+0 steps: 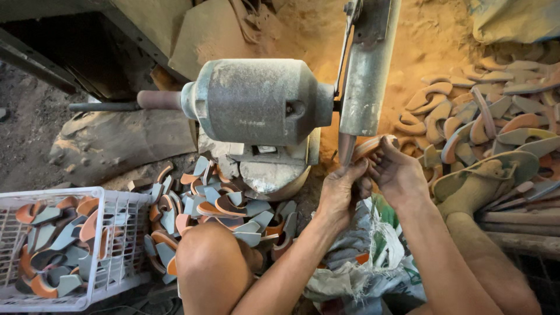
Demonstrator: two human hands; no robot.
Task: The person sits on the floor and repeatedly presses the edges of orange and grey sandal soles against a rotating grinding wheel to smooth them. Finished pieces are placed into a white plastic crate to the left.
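A curved orange-and-grey sole piece [373,144] is gripped by the closed fingers of the left hand [341,192] and right hand [396,172], apparently steadied against the dusty grey grinder belt [367,70].

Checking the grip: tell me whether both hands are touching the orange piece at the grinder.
Touching. The head view shows the left hand and right hand both closed around the orange piece, with no gap visible.

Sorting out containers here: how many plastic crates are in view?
1: a white slotted plastic crate at lower left, beside the person's knee, holding grey-and-orange curved sole pieces. Others could sit outside the frame.
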